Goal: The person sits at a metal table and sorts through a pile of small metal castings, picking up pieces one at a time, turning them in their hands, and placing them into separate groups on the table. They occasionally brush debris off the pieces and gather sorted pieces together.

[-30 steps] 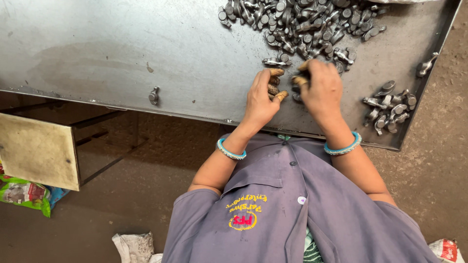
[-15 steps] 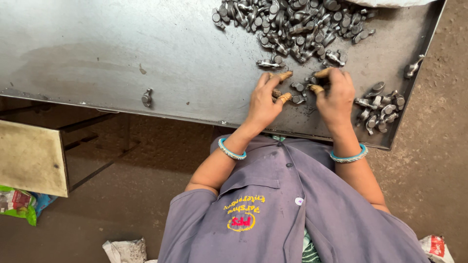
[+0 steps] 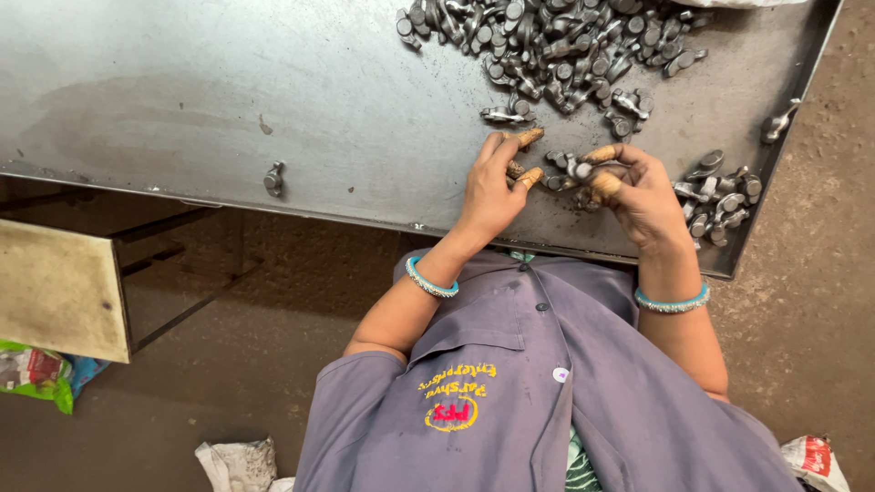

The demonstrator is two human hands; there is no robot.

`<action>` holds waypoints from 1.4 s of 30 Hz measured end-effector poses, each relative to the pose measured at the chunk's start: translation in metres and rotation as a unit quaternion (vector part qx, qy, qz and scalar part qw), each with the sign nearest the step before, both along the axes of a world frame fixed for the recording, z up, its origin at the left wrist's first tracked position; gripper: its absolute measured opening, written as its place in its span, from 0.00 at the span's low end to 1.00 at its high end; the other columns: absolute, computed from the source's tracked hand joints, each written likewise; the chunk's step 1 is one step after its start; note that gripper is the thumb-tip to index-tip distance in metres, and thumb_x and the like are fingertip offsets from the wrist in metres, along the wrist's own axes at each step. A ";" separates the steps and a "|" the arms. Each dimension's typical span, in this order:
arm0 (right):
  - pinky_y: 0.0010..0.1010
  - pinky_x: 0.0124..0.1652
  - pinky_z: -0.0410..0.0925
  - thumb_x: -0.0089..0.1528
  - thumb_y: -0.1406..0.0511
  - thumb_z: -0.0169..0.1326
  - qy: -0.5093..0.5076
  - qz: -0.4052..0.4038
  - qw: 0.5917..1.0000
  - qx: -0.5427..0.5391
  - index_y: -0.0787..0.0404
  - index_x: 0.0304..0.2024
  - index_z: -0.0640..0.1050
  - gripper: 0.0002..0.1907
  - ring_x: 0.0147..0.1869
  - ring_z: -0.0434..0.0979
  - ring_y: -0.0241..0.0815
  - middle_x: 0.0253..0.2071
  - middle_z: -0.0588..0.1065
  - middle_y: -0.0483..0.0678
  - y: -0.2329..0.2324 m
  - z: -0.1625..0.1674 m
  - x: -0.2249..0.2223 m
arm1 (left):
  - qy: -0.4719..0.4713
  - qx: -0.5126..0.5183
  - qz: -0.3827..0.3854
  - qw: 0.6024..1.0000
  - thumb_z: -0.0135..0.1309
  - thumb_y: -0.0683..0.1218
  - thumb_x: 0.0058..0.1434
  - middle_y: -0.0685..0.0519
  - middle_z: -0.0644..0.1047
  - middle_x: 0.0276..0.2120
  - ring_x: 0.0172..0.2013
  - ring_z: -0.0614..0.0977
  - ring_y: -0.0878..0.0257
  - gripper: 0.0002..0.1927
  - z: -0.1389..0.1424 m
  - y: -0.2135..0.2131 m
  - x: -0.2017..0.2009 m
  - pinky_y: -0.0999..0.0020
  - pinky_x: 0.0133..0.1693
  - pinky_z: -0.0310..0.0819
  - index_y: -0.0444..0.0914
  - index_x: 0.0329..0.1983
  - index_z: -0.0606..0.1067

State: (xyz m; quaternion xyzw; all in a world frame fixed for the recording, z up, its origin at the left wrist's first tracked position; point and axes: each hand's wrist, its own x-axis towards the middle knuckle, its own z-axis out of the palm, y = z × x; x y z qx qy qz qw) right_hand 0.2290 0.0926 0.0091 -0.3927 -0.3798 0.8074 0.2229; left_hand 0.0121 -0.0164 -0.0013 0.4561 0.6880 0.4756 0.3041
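My left hand (image 3: pixel 488 187) and my right hand (image 3: pixel 643 196) rest close together on a grey metal table (image 3: pixel 228 91), near its front edge. Tan covers sit on the fingertips, and each wrist has a blue bangle. My right hand pinches a small grey metal part (image 3: pixel 572 169) between thumb and fingers. My left hand's fingers curl around a small dark part (image 3: pixel 516 169). A few loose parts lie between the hands. A large heap of the same metal parts (image 3: pixel 556 46) lies just beyond the hands.
A smaller pile of parts (image 3: pixel 720 191) lies right of my right hand. Single parts lie at the left (image 3: pixel 273 178) and by the right edge (image 3: pixel 779 123). A wooden board (image 3: pixel 55 287), a green packet (image 3: pixel 36 374) and crumpled cloth (image 3: pixel 237 465) are on the brown floor.
Both hands have stayed together at the table's front edge, the fingers shifting on small parts. The view has drifted slightly.
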 end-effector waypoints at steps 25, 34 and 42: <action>0.26 0.52 0.74 0.65 0.78 0.58 -0.087 -0.042 0.956 0.276 0.64 0.47 0.72 0.12 0.51 0.78 0.35 0.45 0.77 0.45 -0.005 0.004 -0.046 | -0.004 0.022 -0.014 1.000 0.65 0.38 0.49 0.45 0.77 0.48 0.49 0.81 0.48 0.29 0.026 0.001 0.002 0.59 0.50 0.76 0.33 0.56 0.73; 0.30 0.53 0.76 0.66 0.77 0.57 0.066 -0.114 0.990 0.051 0.69 0.53 0.74 0.13 0.50 0.81 0.40 0.48 0.78 0.51 -0.015 -0.005 -0.022 | -0.256 0.023 -0.018 0.966 0.63 0.35 0.57 0.52 0.83 0.39 0.40 0.84 0.67 0.12 0.008 0.004 0.012 0.70 0.45 0.81 0.31 0.44 0.77; 0.24 0.39 0.73 0.70 0.72 0.58 0.013 -0.025 0.998 0.049 0.68 0.53 0.75 0.11 0.42 0.79 0.35 0.43 0.78 0.49 -0.016 -0.009 -0.016 | -0.368 -0.017 -0.020 0.930 0.62 0.38 0.62 0.55 0.81 0.35 0.35 0.81 0.71 0.07 0.009 0.004 0.006 0.73 0.36 0.78 0.32 0.42 0.78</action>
